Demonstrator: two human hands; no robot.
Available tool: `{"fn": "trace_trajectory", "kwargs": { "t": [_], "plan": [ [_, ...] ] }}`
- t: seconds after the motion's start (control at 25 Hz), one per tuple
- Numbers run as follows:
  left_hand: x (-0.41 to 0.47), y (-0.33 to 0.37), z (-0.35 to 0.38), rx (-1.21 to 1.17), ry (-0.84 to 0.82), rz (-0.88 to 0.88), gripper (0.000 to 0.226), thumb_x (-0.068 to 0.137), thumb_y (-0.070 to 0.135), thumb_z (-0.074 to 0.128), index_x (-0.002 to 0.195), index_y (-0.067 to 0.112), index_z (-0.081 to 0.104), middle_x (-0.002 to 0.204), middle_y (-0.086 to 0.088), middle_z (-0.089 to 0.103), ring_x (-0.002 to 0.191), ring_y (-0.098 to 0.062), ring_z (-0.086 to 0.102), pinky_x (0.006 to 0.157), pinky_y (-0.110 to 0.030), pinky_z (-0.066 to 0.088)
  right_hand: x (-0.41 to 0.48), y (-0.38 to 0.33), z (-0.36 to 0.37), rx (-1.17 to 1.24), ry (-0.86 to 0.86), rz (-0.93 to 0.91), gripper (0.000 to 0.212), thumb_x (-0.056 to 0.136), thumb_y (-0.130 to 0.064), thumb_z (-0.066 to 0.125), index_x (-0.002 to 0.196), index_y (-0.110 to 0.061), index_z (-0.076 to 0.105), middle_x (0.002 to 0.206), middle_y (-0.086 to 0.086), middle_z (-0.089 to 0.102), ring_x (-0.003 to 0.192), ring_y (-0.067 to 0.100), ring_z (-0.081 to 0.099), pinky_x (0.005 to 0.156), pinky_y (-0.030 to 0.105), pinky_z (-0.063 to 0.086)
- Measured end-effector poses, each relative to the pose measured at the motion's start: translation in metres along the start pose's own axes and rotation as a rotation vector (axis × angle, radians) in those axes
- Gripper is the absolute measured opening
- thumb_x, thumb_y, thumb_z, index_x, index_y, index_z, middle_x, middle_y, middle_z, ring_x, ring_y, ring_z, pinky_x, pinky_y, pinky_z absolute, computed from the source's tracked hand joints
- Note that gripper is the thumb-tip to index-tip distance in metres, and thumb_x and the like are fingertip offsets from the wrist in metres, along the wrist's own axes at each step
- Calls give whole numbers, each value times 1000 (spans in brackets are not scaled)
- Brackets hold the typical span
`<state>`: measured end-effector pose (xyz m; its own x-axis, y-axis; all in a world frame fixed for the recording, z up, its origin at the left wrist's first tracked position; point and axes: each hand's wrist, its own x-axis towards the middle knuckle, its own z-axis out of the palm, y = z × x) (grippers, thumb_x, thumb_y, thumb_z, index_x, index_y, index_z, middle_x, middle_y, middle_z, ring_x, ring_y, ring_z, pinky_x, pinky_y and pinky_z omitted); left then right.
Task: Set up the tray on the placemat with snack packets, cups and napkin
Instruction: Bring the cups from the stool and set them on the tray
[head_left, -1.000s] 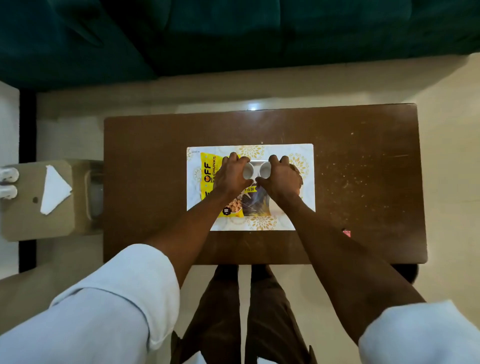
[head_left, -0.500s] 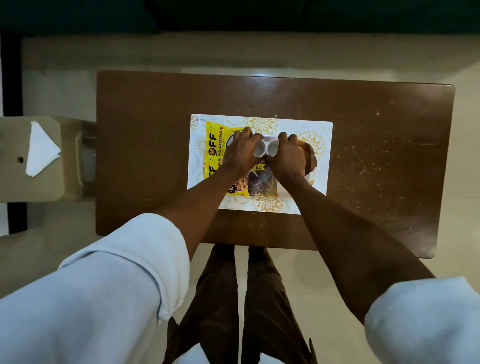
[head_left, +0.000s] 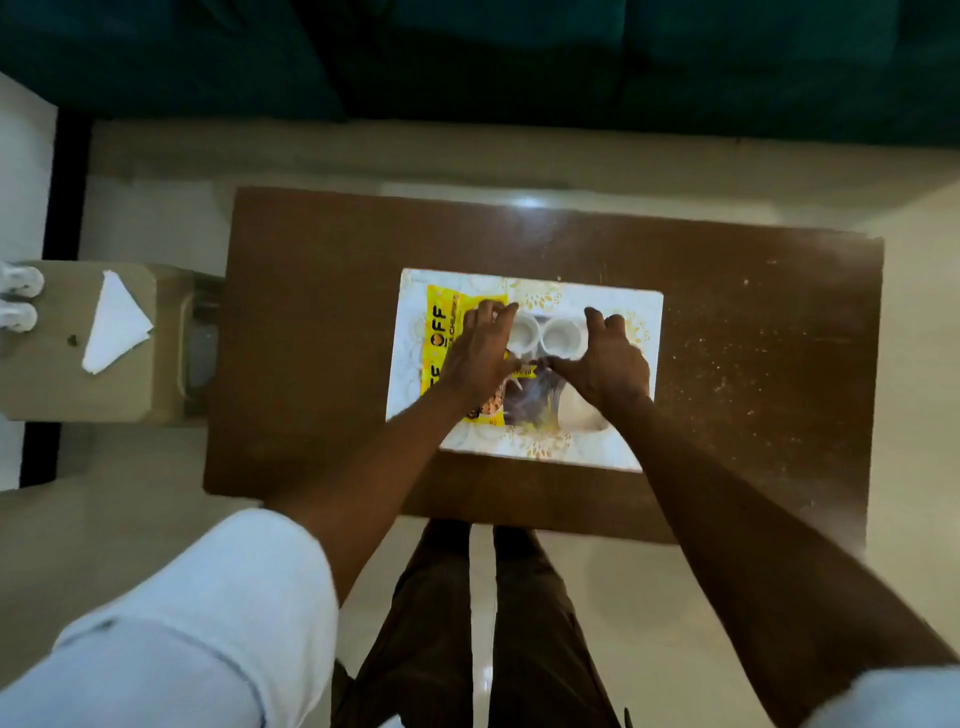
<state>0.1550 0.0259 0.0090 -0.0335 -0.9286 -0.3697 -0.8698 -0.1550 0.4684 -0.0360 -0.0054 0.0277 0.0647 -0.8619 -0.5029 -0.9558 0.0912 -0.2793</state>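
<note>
- Looking straight down at a dark brown wooden surface (head_left: 753, 322), where a white rectangular placemat with gold flower print (head_left: 408, 384) lies near the middle, its long axis running left to right.
- A pale shallow tray (head_left: 587, 415) sits on the placemat, mostly covered by its load and by the hands.
- A flat yellow snack packet (head_left: 441, 332) lies on the tray's left part. Its long axis runs from the person's side to the far side, and its black lettering reads sideways.
- A darker snack packet (head_left: 524, 402) lies just beside it on the right, partly hidden, so its direction is hard to tell.
- Two small white cups stand upright, mouths up, at the tray's far side: the left cup (head_left: 523, 332) and the right cup (head_left: 563, 335), touching, in a row running left to right.
- The left hand (head_left: 480, 353) flanks the left cup and the right hand (head_left: 608, 361) flanks the right cup. Fingers are straightened and spread, so each grip looks released. Blur hides whether any fingertip touches a cup.
- Judged step: packets and cups look placed, and only the napkin is missing.
- A white napkin folded into a triangle (head_left: 117, 325) lies well apart on a beige side stool (head_left: 52, 374) left of the surface. Its long edge runs near to far, and the opposite corner points toward the surface.
- The next move probably calls for the left hand to reach the stool, pinch the thin napkin without unfolding it, and lay it on a bare part of the tray clear of the cups.
</note>
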Motion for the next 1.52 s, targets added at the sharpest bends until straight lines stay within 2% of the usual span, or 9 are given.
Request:
{"fn": "trace_trajectory", "kwargs": {
  "t": [0.2,0.36,0.44,0.52,0.64,0.84,1.16,1.36,1.52],
  "plan": [
    [-40,21,-80,48,10,-47,78,92,43,64,157,16,30,155,-11,36,146,-31,32,116,-41,33,-50,-28,-76,-52,37,52,100,79,-75,66,157,-25,30,154,11,40,128,39,55,91,48,52],
    [-39,52,-199,102,124,-80,85,94,44,61,159,10,19,163,-16,27,154,-34,19,123,-42,23,-65,-110,-182,28,130,-73,91,83,-73,63,155,-24,35,149,8,44,134,35,46,98,49,49],
    [-39,67,-289,116,217,-78,89,93,41,65,161,11,14,166,-15,21,156,-33,13,125,-43,21,-68,-158,-252,46,202,-148,89,86,-72,60,155,-22,36,152,8,44,136,34,44,103,48,47],
    [-45,79,-387,91,375,-78,88,93,40,65,161,13,17,166,-14,22,156,-32,14,124,-45,24,-73,-207,-325,75,314,-222,87,87,-72,59,154,-23,38,151,6,45,136,32,45,103,47,47],
    [-77,84,-518,107,607,-74,85,92,43,65,159,12,23,159,-13,33,150,-31,26,122,-43,30,-94,-276,-419,94,470,-375,79,88,-68,61,152,-24,42,149,3,48,135,30,46,99,48,50],
    [-157,52,-626,82,723,-200,93,91,42,67,161,11,15,163,-16,26,152,-33,20,120,-48,32,-119,-371,-499,77,597,-599,78,87,-59,68,152,-25,42,149,6,49,134,33,48,100,49,50],
    [-279,-26,-678,111,855,-473,87,89,38,68,157,11,22,158,-18,32,147,-37,28,112,-50,38,-148,-502,-497,37,559,-871,75,87,-54,72,149,-21,45,145,10,54,129,39,53,94,51,52],
    [-350,-76,-668,67,920,-643,86,90,38,69,158,11,23,158,-17,32,148,-37,28,111,-49,39,-186,-577,-449,2,459,-1031,78,88,-51,72,154,-23,40,152,10,47,135,38,49,98,53,49],
    [-382,-122,-663,51,923,-748,80,87,40,71,150,7,34,150,-17,46,138,-36,44,108,-46,43,-213,-626,-393,-77,345,-1183,80,89,-45,74,156,-28,34,154,8,45,137,36,47,98,55,50]
  ]
}}
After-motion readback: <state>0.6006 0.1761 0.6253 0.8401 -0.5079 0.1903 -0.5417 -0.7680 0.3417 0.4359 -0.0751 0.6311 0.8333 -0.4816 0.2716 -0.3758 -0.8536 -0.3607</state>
